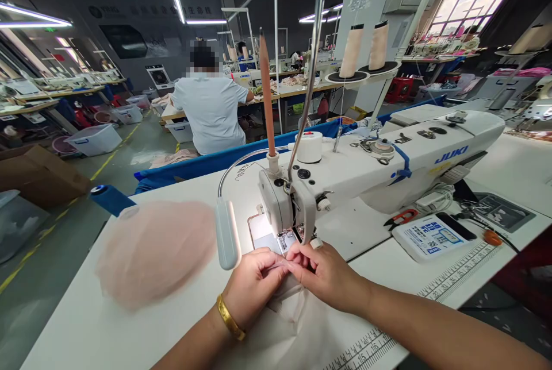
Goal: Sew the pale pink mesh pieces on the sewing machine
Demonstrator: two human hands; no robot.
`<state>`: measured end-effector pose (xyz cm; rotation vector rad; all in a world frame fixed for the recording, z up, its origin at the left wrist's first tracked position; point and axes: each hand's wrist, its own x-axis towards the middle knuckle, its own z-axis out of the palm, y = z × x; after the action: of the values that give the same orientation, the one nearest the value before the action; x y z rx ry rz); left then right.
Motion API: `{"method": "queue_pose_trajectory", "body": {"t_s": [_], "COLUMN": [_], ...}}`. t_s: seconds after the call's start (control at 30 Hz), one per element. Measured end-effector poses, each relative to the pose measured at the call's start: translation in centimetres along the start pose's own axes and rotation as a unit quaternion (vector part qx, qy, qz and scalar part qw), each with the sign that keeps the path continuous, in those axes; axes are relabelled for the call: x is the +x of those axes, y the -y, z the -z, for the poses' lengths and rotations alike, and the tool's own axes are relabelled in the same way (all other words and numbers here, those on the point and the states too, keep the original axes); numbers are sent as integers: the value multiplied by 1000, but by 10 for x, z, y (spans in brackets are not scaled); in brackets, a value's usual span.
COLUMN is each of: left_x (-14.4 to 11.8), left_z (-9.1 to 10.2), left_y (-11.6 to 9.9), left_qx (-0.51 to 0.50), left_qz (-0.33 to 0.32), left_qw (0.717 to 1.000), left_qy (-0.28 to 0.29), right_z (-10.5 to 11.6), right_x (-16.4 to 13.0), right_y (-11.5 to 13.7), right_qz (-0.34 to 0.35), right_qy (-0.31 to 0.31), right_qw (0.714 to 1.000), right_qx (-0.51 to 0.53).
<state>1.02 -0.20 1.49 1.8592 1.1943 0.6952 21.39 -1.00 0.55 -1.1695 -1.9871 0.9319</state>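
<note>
Both my hands meet just in front of the needle area of a white sewing machine (345,169). My left hand (256,275), with a gold bracelet at the wrist, pinches the edge of a thin, sheer pale fabric (297,312). Right beside it, my right hand (325,272) pinches the same edge, thumbs close together. The fabric hangs from my fingers toward the table's front. Close behind my fingertips is the presser foot (285,241); whether the cloth reaches under it is hidden. A slim lamp (227,232) on a bent metal neck lights this spot.
A sheer pink fabric heap (157,252) lies on the left of the table, near a blue thread cone (111,200). To the right are red-handled snips (401,218), a white box (433,236) and a printed ruler (457,272). A person in a light shirt (211,111) sits ahead.
</note>
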Motion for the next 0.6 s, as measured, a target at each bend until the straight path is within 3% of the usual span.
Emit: {"method": "queue_pose_trajectory", "body": {"t_s": [0.23,0.47,0.6], "left_x": [-1,-3,-3], "left_z": [-3,-4,-3], "left_y": [2,0,-8], "left_qx": [28,38,-53], "left_qz": [-23,-16,14], "left_qw": [999,999,998], "left_qy": [-12,-11,22], "right_z": [-1,-4,-4], "right_x": [-1,-2,-1], "right_y": [1,-4,-4], "right_qz": [24,113,122], "right_qy": [-3,-51,-66], "right_qw": [999,988,987], "right_qx": [-25,-91,-76]}}
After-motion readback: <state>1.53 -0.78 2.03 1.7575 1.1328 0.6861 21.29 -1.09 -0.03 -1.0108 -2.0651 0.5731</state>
